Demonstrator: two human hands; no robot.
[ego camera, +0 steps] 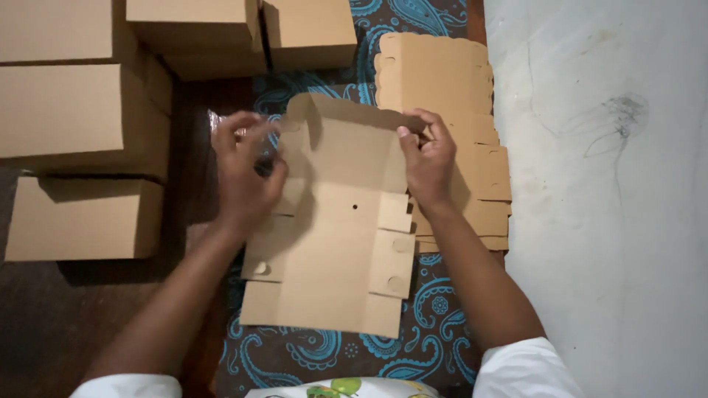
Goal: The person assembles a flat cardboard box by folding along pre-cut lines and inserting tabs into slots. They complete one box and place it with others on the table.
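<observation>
Paisley mat (435, 324), flat blanks (461, 147), folded boxes (66, 110)

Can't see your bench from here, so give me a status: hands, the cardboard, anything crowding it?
Left hand and right hand both grip the flat cardboard box blank, far flap bent up. Stack of blanks lies just beyond. Folded boxes stand left, apart.
</observation>
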